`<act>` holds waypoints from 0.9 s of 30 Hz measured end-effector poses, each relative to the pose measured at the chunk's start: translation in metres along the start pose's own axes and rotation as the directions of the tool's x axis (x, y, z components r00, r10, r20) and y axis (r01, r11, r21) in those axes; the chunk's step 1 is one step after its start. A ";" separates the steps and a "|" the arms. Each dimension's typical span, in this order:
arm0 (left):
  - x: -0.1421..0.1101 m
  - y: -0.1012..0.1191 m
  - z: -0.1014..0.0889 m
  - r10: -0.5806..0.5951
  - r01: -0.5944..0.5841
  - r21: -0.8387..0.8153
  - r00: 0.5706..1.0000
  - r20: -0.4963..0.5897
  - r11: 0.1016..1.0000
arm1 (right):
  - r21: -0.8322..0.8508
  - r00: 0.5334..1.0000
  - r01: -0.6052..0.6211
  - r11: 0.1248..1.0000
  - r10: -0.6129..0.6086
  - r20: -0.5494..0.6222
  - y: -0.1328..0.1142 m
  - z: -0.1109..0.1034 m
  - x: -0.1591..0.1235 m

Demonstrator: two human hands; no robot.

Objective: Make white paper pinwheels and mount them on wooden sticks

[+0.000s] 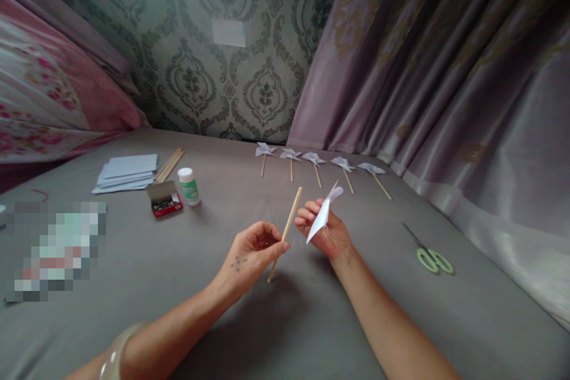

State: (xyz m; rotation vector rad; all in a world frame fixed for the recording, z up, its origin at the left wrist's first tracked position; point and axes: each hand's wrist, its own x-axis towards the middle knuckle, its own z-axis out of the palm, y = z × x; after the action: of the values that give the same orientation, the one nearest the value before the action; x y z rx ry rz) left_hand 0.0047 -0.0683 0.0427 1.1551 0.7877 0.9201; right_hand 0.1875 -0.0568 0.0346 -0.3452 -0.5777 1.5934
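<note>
My left hand (250,255) pinches a thin wooden stick (290,214) near its middle, holding it tilted above the grey cloth surface (276,320). My right hand (324,230) is closed around a folded white paper piece (324,212) whose pointed tip hangs down toward the stick. The two hands are close together, a few centimetres apart. Beyond them, several finished paper pinwheels on sticks (317,161) lie in a row near the wall.
Green-handled scissors (431,256) lie at the right. At the left rear are a stack of white paper sheets (127,172), spare wooden sticks (170,164), a small glue bottle (189,186) and an open box of pins (164,199). A curtain (445,83) hangs along the right.
</note>
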 end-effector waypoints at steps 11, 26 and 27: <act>0.000 0.002 0.001 0.014 -0.012 0.040 0.999 -0.033 0.999 | -0.012 1.000 -0.024 1.000 0.024 -0.012 0.003 0.008 -0.002; -0.001 0.001 0.000 -0.012 0.010 0.036 0.999 0.044 0.999 | -0.025 0.998 -0.014 1.000 0.015 0.055 0.003 0.011 -0.003; -0.001 0.002 0.000 -0.018 0.017 0.026 0.998 0.057 1.000 | -0.032 0.998 -0.011 0.999 0.013 0.059 0.003 0.012 -0.003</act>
State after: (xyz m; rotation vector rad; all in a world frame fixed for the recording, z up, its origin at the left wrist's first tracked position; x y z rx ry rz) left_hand 0.0038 -0.0692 0.0443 1.1900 0.7636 0.8611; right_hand 0.1789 -0.0622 0.0424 -0.3265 -0.6486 1.6114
